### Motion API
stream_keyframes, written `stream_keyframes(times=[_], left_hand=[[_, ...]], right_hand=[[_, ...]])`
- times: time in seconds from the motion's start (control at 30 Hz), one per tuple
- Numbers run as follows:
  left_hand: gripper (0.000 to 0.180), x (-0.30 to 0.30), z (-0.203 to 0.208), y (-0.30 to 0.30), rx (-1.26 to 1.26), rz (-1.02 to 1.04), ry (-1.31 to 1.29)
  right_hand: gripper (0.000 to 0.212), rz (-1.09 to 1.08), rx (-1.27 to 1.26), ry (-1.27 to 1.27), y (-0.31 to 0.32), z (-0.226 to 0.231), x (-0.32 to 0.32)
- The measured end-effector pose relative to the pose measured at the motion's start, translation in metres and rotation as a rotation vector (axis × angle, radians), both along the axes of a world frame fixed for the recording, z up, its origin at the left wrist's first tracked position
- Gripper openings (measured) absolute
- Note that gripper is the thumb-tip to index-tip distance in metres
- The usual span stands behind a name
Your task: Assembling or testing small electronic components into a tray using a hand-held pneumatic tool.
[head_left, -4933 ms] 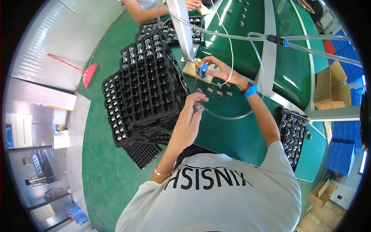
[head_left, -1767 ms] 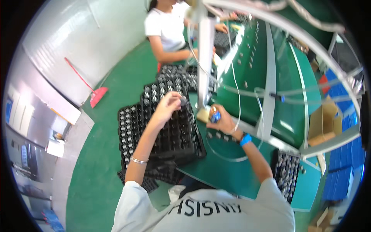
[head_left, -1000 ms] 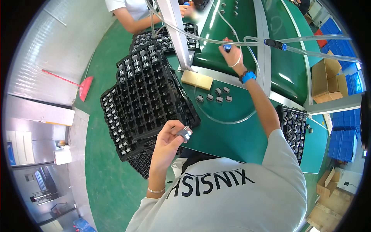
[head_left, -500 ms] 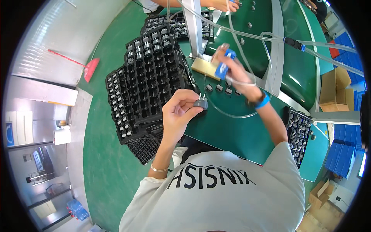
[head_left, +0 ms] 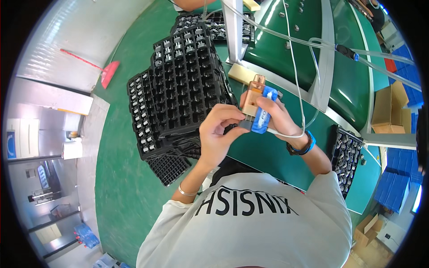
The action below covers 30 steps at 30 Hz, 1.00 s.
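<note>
Taking the stack of black compartment trays (head_left: 178, 85) as the landmark: well to its left, a red broom (head_left: 96, 67) lies on the green floor (head_left: 116, 187). The trays themselves sit at the left end of the green counter (head_left: 268, 156), many of their cells holding small grey parts.

Just right of the trays' lower corner, the left hand (head_left: 219, 136) is raised off the counter, wrist bent, forearm rising from the lower edge with a thin bracelet on it. Its fingers are curled shut, pinching a small dark part (head_left: 245, 125) between thumb and forefinger (the part is too small to make out in detail).

Touching that part on the far side from the trays is a tan block-shaped tool (head_left: 252, 98). The right hand (head_left: 277, 118) is closed around the tool, with blue tape on its fingers, a clear hose trailing from it and a blue wristband behind.
</note>
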State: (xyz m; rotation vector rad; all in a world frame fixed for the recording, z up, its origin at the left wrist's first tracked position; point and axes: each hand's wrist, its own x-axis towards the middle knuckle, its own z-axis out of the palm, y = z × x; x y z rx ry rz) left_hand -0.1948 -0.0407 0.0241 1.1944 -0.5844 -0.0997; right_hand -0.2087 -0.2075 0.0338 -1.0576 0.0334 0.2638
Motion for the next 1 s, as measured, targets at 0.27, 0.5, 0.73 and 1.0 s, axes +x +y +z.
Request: stream_keyframes(times=[0.27,0.5,0.73,1.0], left_hand=[[0.025,0.112,0.018,0.028,0.685,0.360,-0.358],[0.023,0.209,-0.023,0.041,1.095,0.446,-0.701],[0.022,0.231,-0.031,0.030,1.143,0.414,-0.632],[0.016,0.240,-0.025,0.044,0.983,0.394,-0.395]], right_hand=[[0.029,-0.376,-0.666,-0.455,-0.069,-0.072,0.076],[0.035,-0.348,-1.159,-0.587,-0.049,-0.092,0.091],[0.055,-0.364,-1.103,-0.626,-0.056,-0.093,0.087],[0.068,-0.303,-1.172,-0.661,-0.059,-0.097,0.091]])
